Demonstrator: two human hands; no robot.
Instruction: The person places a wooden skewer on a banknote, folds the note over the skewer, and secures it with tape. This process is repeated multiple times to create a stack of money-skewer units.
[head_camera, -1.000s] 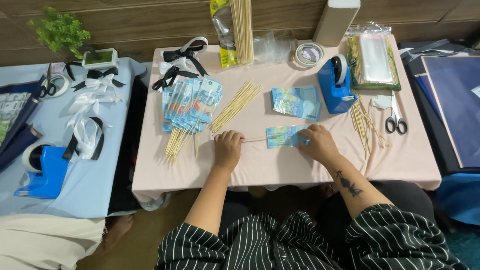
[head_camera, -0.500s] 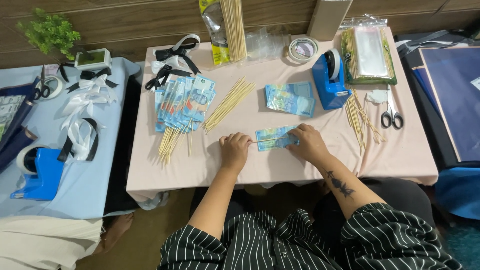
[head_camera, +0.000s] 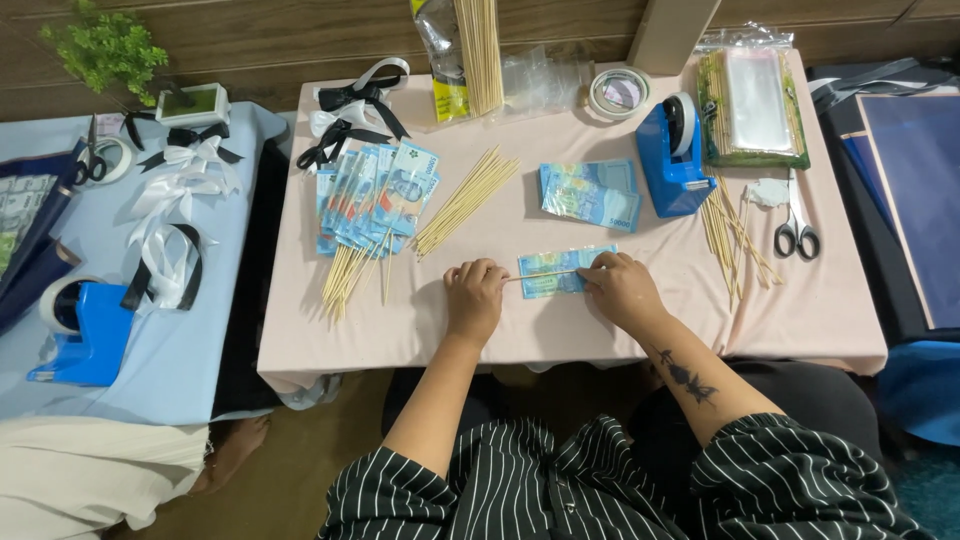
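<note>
Pinning a skewer (head_camera: 545, 274) across 1 blue note (head_camera: 553, 272) between both hands.
Left hand (head_camera: 474, 297) grips the skewer's end; right hand (head_camera: 622, 288) presses the note; beyond them, a yellow-labelled skewer packet (head_camera: 462, 55) and clear bags (head_camera: 756, 97).

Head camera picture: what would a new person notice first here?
Probably the two hands at the near edge of the pink table: the left hand and right hand press a thin wooden stick onto a blue banknote. Further left lies a fan of banknotes on sticks, and a blue tape dispenser stands to the right.
</note>
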